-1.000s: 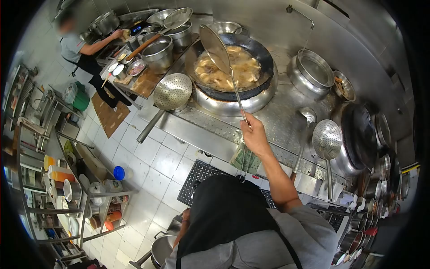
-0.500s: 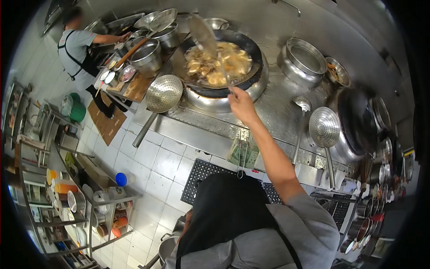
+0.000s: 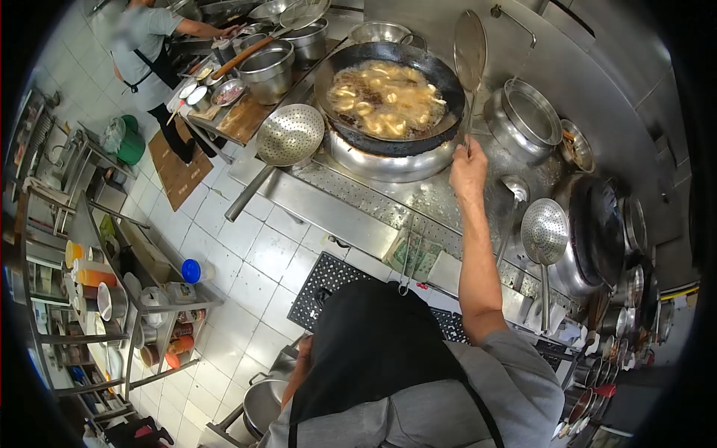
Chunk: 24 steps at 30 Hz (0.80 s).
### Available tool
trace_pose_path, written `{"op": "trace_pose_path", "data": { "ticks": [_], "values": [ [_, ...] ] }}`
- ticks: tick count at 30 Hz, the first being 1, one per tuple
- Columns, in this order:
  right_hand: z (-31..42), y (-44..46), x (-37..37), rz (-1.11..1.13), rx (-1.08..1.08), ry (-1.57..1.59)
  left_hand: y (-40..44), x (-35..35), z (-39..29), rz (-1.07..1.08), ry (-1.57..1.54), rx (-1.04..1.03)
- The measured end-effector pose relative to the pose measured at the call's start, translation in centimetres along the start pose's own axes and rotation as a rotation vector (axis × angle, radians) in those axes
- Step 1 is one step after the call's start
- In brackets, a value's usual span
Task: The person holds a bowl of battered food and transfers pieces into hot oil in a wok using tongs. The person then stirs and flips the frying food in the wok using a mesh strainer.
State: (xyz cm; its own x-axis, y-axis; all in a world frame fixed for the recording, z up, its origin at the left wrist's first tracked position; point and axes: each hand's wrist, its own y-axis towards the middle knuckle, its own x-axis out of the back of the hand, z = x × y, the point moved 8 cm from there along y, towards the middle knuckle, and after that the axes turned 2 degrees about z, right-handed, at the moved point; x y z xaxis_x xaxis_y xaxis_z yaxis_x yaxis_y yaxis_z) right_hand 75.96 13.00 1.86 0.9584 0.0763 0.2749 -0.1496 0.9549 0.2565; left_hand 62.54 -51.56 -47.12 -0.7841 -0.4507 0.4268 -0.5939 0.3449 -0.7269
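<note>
My right hand point(image 3: 469, 166) is closed around the handle of a wide round skimmer point(image 3: 470, 56). The skimmer stands up almost edge-on just right of the wok point(image 3: 321, 82), over the range. Pale pieces of food point(image 3: 388, 101) bubble in hot oil inside the wok. Only a little of my left hand point(image 3: 305, 346) shows, low beside my black apron, close to a metal pot point(image 3: 263, 403). Its fingers are hidden, so I cannot see whether it holds anything.
Perforated ladles point(image 3: 290, 136) point(image 3: 544, 231) lie left and right of the wok. A strainer-topped pot point(image 3: 532, 112) stands to the right, beneath a tap point(image 3: 515, 19). Tongs point(image 3: 411, 261) rest at the front edge near a green cloth. A co-worker point(image 3: 153, 56) works at the far left.
My right hand has moved right, carrying the skimmer from above the wok to its right side. The view has shifted, and more of my left arm shows.
</note>
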Motion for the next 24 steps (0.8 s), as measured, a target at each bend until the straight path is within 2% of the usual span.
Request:
{"op": "trace_pose_path", "data": {
  "ticks": [2, 4, 7, 8, 11, 16, 24],
  "values": [
    [-0.7, -1.0, -0.3, 0.05, -0.139, 0.036, -0.2, -0.1, 0.6, 0.023, 0.058, -0.042],
    [0.5, -3.9, -2.1, 0.195, -0.4, 0.236, 0.3, -0.2, 1.5, 0.031, 0.115, -0.099],
    [-0.9, -5.4, -5.0, 0.209, -0.606, 0.796, 0.9, -0.1, 1.9, 0.028, 0.175, -0.182],
    [-0.8, -5.3, -5.8, 0.306, -0.654, 0.943, 1.2, 0.0, 1.9, 0.023, 0.182, -0.211],
    [-1.3, -3.9, -6.7, 0.279, -0.866, 1.197, 1.9, 0.5, 1.8, 0.004, 0.179, -0.284],
    [0.5, -2.4, -7.0, 0.329, -0.741, 1.18, 4.4, 0.8, 0.9, 0.022, 0.215, -0.232],
    [3.5, -4.6, -6.3, 0.334, -0.289, 0.355, 2.1, 1.6, 0.8, 0.065, 0.013, -0.135]
  ]
}}
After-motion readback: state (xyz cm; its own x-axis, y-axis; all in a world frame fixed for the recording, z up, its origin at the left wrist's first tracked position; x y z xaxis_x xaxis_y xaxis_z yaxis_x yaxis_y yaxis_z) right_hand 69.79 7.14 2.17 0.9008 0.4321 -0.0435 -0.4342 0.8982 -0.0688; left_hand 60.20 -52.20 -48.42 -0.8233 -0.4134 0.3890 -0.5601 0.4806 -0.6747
